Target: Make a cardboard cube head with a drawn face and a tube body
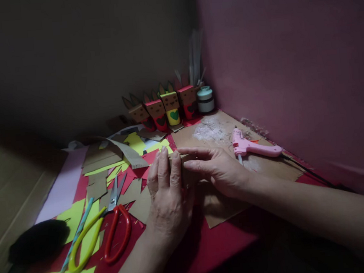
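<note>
A small brown cardboard piece (189, 179) is held between my two hands, mostly hidden by my fingers. My left hand (168, 196) lies over its left side, with the fingers bent round it. From the right, the thumb and forefinger of my right hand (224, 171) grip its upper edge. A larger flat sheet of cardboard (220, 207) rests below my right hand. Left of my left hand are scissors (114, 203) with one yellow and one red handle, blades parted. To the right, a pink glue gun (248, 146) rests on a cardboard board.
Several cardboard figures (172, 107) with leaf-shaped ears stand at the back, beside a pale blue jar (205, 99) and glue sticks (195, 59). Paper scraps (135, 142), a blue pencil (79, 233) and a black bundle (39, 244) occupy the left. A cord (310, 170) trails right along the wall.
</note>
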Tool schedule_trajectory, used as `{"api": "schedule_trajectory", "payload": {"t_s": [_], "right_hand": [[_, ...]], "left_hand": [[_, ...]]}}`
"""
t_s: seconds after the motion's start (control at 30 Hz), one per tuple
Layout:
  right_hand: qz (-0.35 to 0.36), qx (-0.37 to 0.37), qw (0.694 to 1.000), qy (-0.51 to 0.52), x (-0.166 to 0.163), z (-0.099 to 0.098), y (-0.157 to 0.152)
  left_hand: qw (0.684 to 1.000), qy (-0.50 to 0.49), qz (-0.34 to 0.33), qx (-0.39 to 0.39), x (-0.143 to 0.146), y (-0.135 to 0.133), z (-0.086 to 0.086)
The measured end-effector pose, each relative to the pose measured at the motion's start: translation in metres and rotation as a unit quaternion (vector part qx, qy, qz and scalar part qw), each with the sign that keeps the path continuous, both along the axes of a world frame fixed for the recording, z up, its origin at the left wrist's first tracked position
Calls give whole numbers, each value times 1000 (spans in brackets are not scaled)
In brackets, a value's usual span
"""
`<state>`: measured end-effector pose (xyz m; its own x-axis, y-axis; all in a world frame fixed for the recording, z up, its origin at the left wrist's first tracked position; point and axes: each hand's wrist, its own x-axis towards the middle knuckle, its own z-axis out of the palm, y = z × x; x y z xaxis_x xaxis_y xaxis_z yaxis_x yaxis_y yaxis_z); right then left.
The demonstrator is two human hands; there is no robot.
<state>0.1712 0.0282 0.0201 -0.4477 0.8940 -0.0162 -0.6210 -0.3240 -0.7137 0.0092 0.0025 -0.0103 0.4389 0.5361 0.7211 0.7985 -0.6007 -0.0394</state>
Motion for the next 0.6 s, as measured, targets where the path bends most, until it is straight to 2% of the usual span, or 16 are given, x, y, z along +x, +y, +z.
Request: {"api": "schedule_trajectory", "payload": {"t_s": [0.4,0.6], "right_hand": [[21,47,999,-4,1,-6,3],[7,49,999,12,0,-7,3]], "left_hand": [[1000,2,17,-2,2,-3,-5],[999,31,27,11,-4,-4,-6]]}}
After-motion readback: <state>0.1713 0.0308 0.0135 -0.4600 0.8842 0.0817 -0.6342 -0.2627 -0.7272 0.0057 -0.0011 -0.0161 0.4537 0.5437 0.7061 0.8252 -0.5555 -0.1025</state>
